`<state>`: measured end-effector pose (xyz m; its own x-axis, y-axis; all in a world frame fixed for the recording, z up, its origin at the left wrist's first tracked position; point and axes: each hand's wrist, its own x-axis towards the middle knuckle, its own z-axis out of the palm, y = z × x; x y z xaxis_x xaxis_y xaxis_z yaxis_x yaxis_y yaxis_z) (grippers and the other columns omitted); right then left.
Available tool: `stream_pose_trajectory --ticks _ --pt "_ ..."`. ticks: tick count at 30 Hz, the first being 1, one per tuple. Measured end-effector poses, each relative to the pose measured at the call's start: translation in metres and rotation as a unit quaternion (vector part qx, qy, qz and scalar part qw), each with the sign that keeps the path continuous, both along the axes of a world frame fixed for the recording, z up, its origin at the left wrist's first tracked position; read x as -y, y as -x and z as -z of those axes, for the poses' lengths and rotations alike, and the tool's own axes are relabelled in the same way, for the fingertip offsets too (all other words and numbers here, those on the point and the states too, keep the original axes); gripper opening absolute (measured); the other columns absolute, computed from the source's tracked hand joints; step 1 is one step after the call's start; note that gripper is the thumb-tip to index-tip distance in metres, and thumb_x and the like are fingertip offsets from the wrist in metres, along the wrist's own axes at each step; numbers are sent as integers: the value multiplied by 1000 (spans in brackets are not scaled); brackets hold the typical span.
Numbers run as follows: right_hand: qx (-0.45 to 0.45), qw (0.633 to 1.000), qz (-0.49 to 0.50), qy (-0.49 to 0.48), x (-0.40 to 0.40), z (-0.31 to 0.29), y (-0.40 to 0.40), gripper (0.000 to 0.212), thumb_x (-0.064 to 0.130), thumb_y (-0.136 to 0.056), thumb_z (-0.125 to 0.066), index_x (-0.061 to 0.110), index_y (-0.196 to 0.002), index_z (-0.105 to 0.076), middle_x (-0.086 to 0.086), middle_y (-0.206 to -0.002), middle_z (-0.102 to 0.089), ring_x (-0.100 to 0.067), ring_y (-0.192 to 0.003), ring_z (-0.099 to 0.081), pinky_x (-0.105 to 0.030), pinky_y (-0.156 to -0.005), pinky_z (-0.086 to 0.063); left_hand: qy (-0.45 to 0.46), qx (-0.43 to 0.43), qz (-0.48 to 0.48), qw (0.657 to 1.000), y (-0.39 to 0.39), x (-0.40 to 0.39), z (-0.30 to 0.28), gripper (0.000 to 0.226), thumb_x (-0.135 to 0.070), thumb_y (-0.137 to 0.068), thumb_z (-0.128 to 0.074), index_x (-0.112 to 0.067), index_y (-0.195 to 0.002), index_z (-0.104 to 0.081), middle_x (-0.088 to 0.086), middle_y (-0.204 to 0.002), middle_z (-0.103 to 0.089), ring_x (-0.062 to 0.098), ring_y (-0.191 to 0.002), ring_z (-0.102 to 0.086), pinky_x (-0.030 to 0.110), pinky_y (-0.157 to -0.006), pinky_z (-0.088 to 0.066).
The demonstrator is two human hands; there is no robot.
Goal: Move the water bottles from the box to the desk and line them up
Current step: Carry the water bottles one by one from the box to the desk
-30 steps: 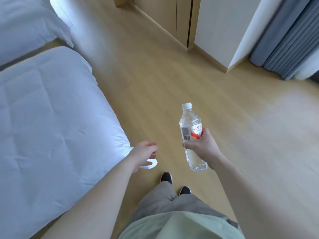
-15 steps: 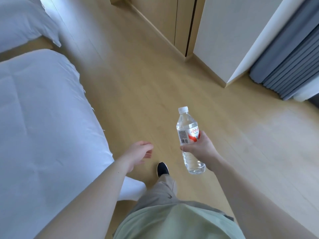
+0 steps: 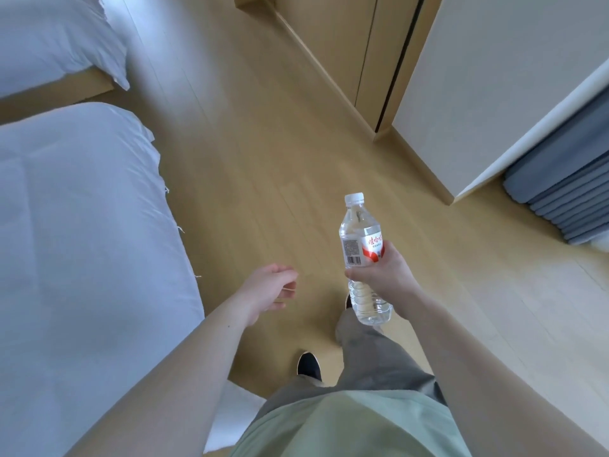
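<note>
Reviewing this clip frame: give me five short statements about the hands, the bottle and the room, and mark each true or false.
1. The right hand holds the water bottle around its middle. True.
2. The bottle's cap is off. False: a white cap is on it.
3. The left hand carries a second bottle. False: it holds nothing, fingers loosely curled.
4. A bed with white bedding lies on the person's left. True.
5. The bottle stands on a desk. False: it is held in the air above the wooden floor; no desk or box is in view.
</note>
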<state>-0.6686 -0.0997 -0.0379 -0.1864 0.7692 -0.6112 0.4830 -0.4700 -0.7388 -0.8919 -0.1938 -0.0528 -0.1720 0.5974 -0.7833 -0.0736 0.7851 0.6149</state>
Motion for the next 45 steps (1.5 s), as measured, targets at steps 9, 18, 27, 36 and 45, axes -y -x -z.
stream_pose_trajectory --ticks 9,18,27,36,45 --pt "-14 998 -61 2 -157 11 41 52 22 -65 -86 27 -105 -54 0 -100 -70 -17 -88 -71 -37 -74 -59 -1 -25 -60 998 38 -129 2 17 -31 -98 -65 -25 -114 -62 4 -107 -74 21 -101 -74 42 -96 -58" --pt "-14 993 -113 -8 -318 1 73 54 22 -67 -86 25 -111 -54 1 -103 -68 -16 -92 -68 -32 -74 -54 -9 -25 -129 991 52 -261 -9 16 -33 -96 -66 -24 -109 -66 4 -102 -75 19 -97 -75 41 -92 -58" --pt "-24 992 -127 9 -410 14 122 54 20 -67 -86 26 -110 -53 2 -102 -69 -15 -92 -69 -32 -72 -53 10 -21 -152 988 104 -338 0 25 -36 -93 -69 -24 -115 -65 4 -104 -77 13 -88 -77 31 -73 -58" --pt "7 986 -165 3 -512 25 216 58 19 -67 -88 26 -112 -51 3 -101 -68 -14 -91 -68 -28 -69 -52 4 -14 -180 984 200 -437 21 25 -38 -92 -71 -24 -113 -67 1 -99 -78 12 -85 -77 34 -78 -61" --pt "-3 985 -170 -2 -607 6 328 59 18 -69 -87 26 -115 -50 5 -101 -68 -9 -89 -68 -23 -66 -49 8 -12 -151 988 298 -540 14 25 -38 -94 -67 -24 -114 -65 2 -105 -76 13 -88 -76 32 -76 -60"
